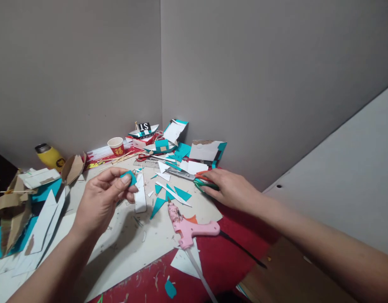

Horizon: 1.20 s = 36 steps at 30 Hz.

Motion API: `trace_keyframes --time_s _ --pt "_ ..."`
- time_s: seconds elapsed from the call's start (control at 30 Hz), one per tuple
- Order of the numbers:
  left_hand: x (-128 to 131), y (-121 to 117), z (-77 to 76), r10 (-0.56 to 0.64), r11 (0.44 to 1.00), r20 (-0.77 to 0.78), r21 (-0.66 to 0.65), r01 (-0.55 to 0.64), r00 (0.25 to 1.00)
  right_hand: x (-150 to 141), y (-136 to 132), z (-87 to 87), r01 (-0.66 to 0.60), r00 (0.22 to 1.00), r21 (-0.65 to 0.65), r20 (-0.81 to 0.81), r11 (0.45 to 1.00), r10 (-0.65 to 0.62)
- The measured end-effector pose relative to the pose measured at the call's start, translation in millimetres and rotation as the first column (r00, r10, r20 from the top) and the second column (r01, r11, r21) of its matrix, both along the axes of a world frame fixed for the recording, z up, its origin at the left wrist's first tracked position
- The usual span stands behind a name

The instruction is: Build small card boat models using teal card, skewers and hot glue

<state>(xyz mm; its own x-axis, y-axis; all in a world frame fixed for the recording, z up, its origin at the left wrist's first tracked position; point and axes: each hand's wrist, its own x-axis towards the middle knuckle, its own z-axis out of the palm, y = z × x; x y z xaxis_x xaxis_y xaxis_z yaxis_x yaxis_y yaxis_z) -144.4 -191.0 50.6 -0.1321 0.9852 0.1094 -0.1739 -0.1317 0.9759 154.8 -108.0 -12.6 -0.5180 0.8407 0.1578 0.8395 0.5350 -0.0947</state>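
Observation:
My left hand (102,198) pinches a small teal piece of card (130,178) between thumb and fingers, held above the pale work board (118,235). On the right, my right hand (235,189) has its fingers at the orange and green handles of a pair of scissors (185,174). The blades point left over scraps of paper. Between and below the hands lies a pink hot glue gun (194,229), its nozzle pointing away from me and a glue stick coming out of its back. Teal and white offcuts (182,193) lie just beyond the nozzle.
At the back stand two small model boats (143,132), a white and red paper cup (116,146) and thin wooden sticks (120,160). A yellow bottle (50,158) and cardboard pieces (15,214) fill the left. Grey walls (244,84) enclose the table; a black cable (241,248) trails right.

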Motion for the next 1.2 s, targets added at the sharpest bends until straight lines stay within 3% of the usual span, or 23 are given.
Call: trace_keyframes --time_s 0.17,0.33,0.53,0.87,1.03,1.2 --pt "8 5 -16.9 -0.121 0.987 -0.136 -0.124 0.104 0.983 -13 -22 5.4 -0.177 0.983 -0.135 -0.076 0.975 0.168" --pt "7 16 -33.1 -0.167 0.964 -0.186 -0.238 0.121 0.968 -19 -34 9.8 -0.225 0.971 -0.198 -0.124 0.954 0.203" --pt "2 24 -46.1 -0.129 0.967 -0.281 -0.248 0.058 0.951 -15 -47 15.2 -0.282 0.958 -0.262 -0.128 0.923 0.257" --pt "1 27 -59.3 -0.159 0.962 -0.336 -0.263 0.070 0.928 -12 -57 4.3 -0.306 0.952 -0.321 -0.134 0.897 0.277" --pt "-2 29 -72.4 -0.188 0.964 -0.461 -0.254 0.074 0.867 -14 -56 -0.1 -0.348 0.935 -0.318 -0.184 0.882 0.302" --pt "-3 28 -76.7 -0.190 0.976 -0.641 -0.206 0.072 0.744 -22 -47 8.5 -0.365 0.926 -0.252 -0.194 0.896 0.323"
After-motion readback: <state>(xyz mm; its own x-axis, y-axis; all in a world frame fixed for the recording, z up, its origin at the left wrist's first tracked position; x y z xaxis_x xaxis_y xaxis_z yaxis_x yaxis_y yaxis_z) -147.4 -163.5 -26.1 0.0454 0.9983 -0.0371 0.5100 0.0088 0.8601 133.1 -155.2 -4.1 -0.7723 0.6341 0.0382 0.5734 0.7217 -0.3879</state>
